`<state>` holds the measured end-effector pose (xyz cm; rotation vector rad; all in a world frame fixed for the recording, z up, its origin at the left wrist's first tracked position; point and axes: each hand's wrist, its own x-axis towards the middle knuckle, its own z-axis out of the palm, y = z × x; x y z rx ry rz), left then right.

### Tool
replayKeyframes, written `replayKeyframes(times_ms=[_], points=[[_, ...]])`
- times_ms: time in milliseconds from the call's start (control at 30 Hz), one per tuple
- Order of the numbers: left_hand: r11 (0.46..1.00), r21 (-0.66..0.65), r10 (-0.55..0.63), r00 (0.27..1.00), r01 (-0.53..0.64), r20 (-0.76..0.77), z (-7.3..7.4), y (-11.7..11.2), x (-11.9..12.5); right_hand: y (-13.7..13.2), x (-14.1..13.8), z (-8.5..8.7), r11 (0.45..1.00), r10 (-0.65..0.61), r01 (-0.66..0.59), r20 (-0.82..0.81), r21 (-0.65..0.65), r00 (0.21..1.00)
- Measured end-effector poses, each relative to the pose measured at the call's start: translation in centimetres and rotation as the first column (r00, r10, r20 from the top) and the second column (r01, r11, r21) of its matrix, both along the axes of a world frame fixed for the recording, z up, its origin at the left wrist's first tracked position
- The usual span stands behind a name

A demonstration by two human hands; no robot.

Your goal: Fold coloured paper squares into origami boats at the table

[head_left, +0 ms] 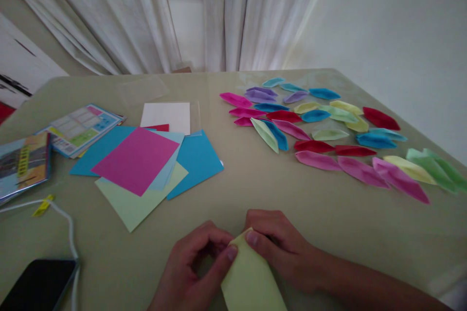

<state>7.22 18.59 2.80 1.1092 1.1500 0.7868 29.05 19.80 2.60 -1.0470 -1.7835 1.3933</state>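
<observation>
Pale yellow paper (251,277) lies at the near edge of the table (328,233), right in front of the person. The left hand (200,262) pinches it beside the far tip, thumb on top, and the right hand (280,248) grips that tip from the other side, its thumb pressing down. From where I stand, this looks like a crease being worked at the tip (the fingers underneath are hidden, so I can't tell how the layers sit). I'd line the edges up first, hold them steady with the left, then press outward from the point with the right thumb. A skewed tip would likely throw off later folds. The folded pieces (317,159) far right have neatly pointed ends.
</observation>
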Motion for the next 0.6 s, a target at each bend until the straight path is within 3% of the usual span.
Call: replayKeyframes(times_ms=[200,400,600], points=[[0.972,-0.035,0.234,0.972,-0.232,0.037,0.43,0.32,-0.1,0.12,-0.12,0.01,0.997,0.079,-0.078,0.048,-0.013,0.996],[0.985,-0.108,0.135,0.991,-0.136,-0.016,0.35,0.33,-0.22,0.42,0.07,0.01,0.992,0.12,-0.115,0.1,-0.053,0.988],[0.958,-0.151,0.228,0.967,-0.243,-0.115,0.83,0.6,-0.64,0.67,0.18,0.67,0.991,0.131,-0.122,0.218,-0.054,0.967]])
